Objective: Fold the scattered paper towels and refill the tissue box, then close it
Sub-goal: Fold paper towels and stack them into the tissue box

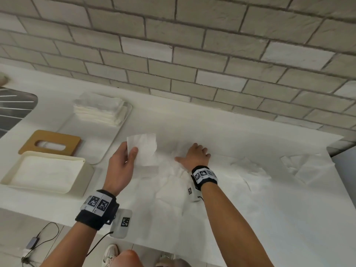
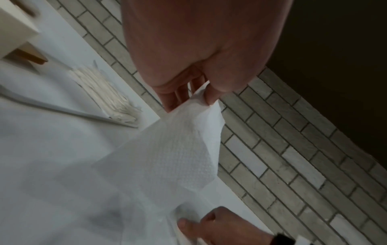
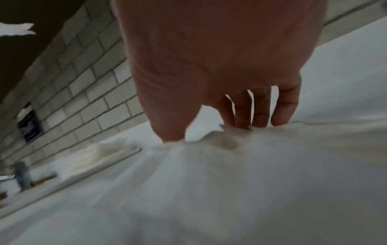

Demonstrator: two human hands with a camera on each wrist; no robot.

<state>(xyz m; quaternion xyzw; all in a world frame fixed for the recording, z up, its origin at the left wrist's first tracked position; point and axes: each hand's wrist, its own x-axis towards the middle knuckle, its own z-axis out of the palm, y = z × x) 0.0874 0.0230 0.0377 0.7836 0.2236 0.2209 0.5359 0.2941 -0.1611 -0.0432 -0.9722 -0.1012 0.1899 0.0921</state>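
Observation:
My left hand [image 1: 131,153] holds a white paper towel [image 1: 144,149] lifted off the counter; in the left wrist view its thumb and fingers [image 2: 173,97] pinch the sheet's top corner and the towel [image 2: 178,157] hangs down. My right hand [image 1: 194,154] rests on the crumpled towels [image 1: 173,182] lying on the counter, fingertips [image 3: 280,116] and thumb pressing the paper down. The cream tissue box [image 1: 81,176] stands open at the left with towels inside. Its wooden lid [image 1: 28,145] lies behind it.
A stack of folded towels [image 1: 100,110] sits on a white tray [image 1: 123,128] at the back left. More loose towels [image 1: 250,168] lie to the right. A metal sink [image 1: 15,110] is at the far left, a tiled wall [image 1: 192,54] behind.

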